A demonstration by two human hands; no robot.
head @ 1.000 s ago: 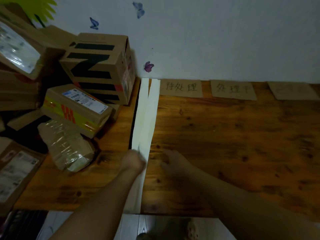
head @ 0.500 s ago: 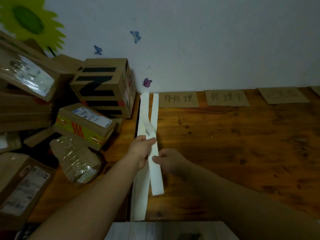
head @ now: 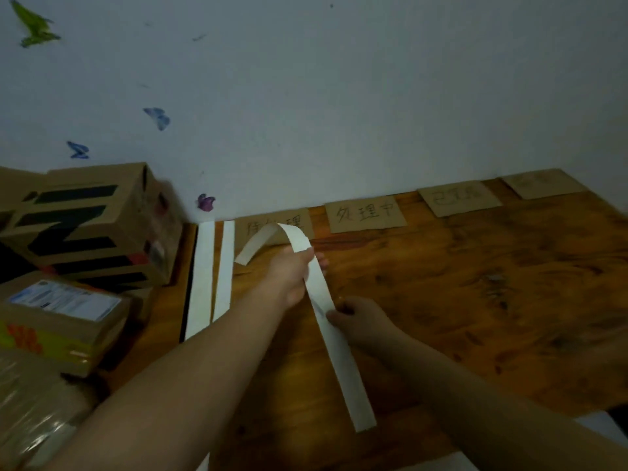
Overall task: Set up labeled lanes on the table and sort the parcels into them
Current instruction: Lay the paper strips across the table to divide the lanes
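Observation:
A long white paper strip (head: 334, 338) hangs in the air over the wooden table (head: 475, 300), its far end curling over. My left hand (head: 292, 273) grips the strip near its bend. My right hand (head: 360, 321) pinches it lower down at its edge. Two more white strips (head: 210, 277) lie flat side by side at the table's left. Several brown cardboard labels with handwritten characters line the wall: one (head: 272, 229) partly hidden behind the strip, one (head: 365, 214) in the middle, then two further right (head: 458, 198). Parcels (head: 88, 229) are piled on the left.
A yellow-taped box with a shipping label (head: 57, 321) and a plastic-wrapped parcel (head: 30, 419) sit at the left front. The wall with butterfly stickers (head: 158, 117) backs the table. The table's front edge (head: 441, 453) runs near my arms.
I have lifted one white strip off the table and carried it to the right, away from the other two. My view has swung right and up.

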